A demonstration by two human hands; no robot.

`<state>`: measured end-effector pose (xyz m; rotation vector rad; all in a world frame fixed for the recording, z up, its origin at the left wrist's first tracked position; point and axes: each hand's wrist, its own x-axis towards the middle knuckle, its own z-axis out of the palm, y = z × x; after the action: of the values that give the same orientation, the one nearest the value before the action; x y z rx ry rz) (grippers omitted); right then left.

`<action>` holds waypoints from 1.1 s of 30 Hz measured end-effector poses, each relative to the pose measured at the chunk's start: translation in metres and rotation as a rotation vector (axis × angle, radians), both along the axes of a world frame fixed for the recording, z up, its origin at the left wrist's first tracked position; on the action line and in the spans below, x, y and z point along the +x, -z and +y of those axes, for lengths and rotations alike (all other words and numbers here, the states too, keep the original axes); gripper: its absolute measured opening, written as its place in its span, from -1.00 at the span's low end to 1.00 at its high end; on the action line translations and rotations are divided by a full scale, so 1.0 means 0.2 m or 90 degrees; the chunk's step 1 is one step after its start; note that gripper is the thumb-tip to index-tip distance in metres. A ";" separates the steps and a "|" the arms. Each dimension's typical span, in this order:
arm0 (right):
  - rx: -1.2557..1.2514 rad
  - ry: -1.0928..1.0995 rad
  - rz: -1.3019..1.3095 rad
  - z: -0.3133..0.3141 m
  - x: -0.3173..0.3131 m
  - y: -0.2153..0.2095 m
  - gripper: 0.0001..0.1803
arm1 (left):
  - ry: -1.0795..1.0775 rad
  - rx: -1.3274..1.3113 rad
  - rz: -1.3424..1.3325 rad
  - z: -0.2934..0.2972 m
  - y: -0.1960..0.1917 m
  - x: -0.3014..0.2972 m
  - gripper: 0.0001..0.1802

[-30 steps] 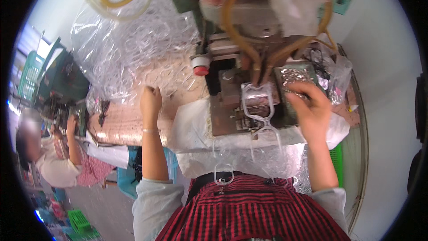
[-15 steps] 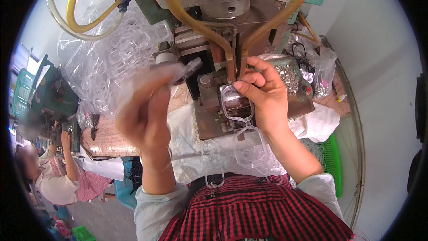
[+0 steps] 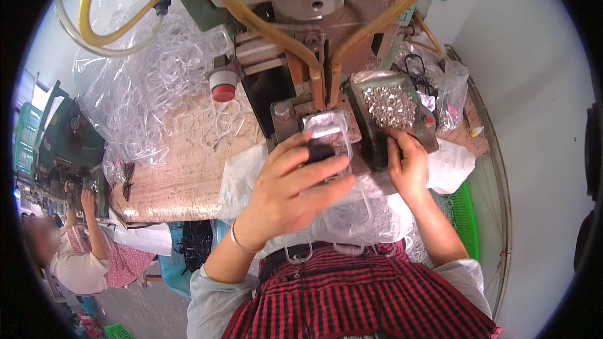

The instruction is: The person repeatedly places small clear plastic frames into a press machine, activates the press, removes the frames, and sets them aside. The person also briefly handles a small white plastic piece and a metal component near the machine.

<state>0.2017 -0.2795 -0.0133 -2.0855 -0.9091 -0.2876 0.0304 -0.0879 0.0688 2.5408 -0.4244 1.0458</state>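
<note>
Fingers (image 3: 326,179) of the left hand (image 3: 286,198) are spread and laid flat over a clear plastic frame (image 3: 326,132) that sits on the die plate (image 3: 295,116) of the press, thumb toward 12 o'clock near a small dark piece; they press on it rather than pinch it. The right hand (image 3: 408,166) rests at 3 o'clock of the frame, its fingers curled against the front edge of a green tray of small metal fasteners (image 3: 392,107); whether they hold a fastener I cannot tell.

To do this step well, I judge that the frame should lie flat and square on the plate, directly under the brass electrodes (image 3: 323,85) at 12 o'clock, with no corner riding up. The left fingertips would best stay on the near half of the frame, well out from under the head. A fastener should be picked singly from the tray, not scooped.

A heap of loose clear frames (image 3: 157,81) lies on the counter (image 3: 182,176) at 10 o'clock, beside a red push button (image 3: 223,93). More clear pieces hang at 6 o'clock over the person's lap.
</note>
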 end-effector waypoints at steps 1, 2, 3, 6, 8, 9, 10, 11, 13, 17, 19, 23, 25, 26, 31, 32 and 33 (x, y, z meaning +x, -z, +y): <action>-0.008 -0.031 -0.027 -0.04 0.03 0.01 -0.84 | 0.000 -0.001 0.006 0.00 0.00 0.00 -0.61; -0.016 -0.062 -0.054 -0.06 0.05 0.01 -0.84 | -0.001 -0.002 0.013 0.00 0.00 0.01 -0.60; 0.029 -0.037 0.012 -0.05 0.08 -0.01 -0.83 | 0.003 -0.001 0.015 0.00 0.00 0.02 -0.59; 0.236 0.048 0.189 -0.04 0.20 -0.06 -0.79 | -0.022 -0.001 0.051 -0.01 -0.03 0.00 -0.57; 0.234 0.054 0.151 -0.03 0.26 -0.12 -0.79 | -0.010 -0.017 0.079 -0.01 -0.05 0.00 -0.54; 0.198 0.051 0.142 -0.04 0.26 -0.09 -0.82 | -0.007 -0.023 0.093 0.00 -0.07 0.00 -0.53; 0.162 0.048 0.134 -0.05 0.27 -0.04 -0.84 | -0.004 -0.029 0.107 0.00 -0.08 0.00 -0.53; 0.127 0.044 0.125 -0.07 0.26 -0.01 -0.86 | 0.003 -0.024 0.110 0.00 -0.09 0.00 -0.54; 0.007 0.039 0.107 -0.08 0.17 0.01 -0.87 | 0.008 -0.027 0.107 0.01 -0.08 0.01 -0.55; -0.099 0.068 0.032 -0.06 0.10 -0.02 -0.88 | 0.004 -0.032 0.078 0.01 -0.01 0.00 -0.58; -0.171 0.093 -0.041 -0.03 0.12 -0.01 -0.88 | -0.008 -0.037 0.050 0.01 0.05 -0.02 -0.61; -0.130 0.109 -0.039 -0.01 0.12 0.02 -0.88 | -0.165 -0.069 -0.076 -0.10 0.15 -0.17 -0.51; -0.027 0.119 0.075 -0.04 0.10 0.03 -0.92 | -0.388 -0.051 -0.183 0.00 0.20 -0.26 -0.64; 0.011 0.095 0.147 -0.04 0.10 0.03 -0.90 | -0.545 -0.052 -0.188 0.08 0.20 -0.30 -0.71; 0.054 0.028 0.035 0.04 0.12 -0.03 -0.82 | -0.566 -0.094 -0.154 0.74 0.18 -0.13 -0.89; 0.067 0.024 0.083 0.07 0.12 -0.05 -0.83 | -0.599 -0.076 -0.088 0.86 0.24 -0.08 -0.90; 0.078 0.023 0.132 0.10 0.10 -0.07 -0.83 | -0.633 -0.058 -0.062 0.96 0.33 -0.02 -0.93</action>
<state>0.2222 -0.2591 0.0001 -1.9772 -0.7130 -0.1380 0.0271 0.1049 0.0036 2.5994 0.9479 1.4290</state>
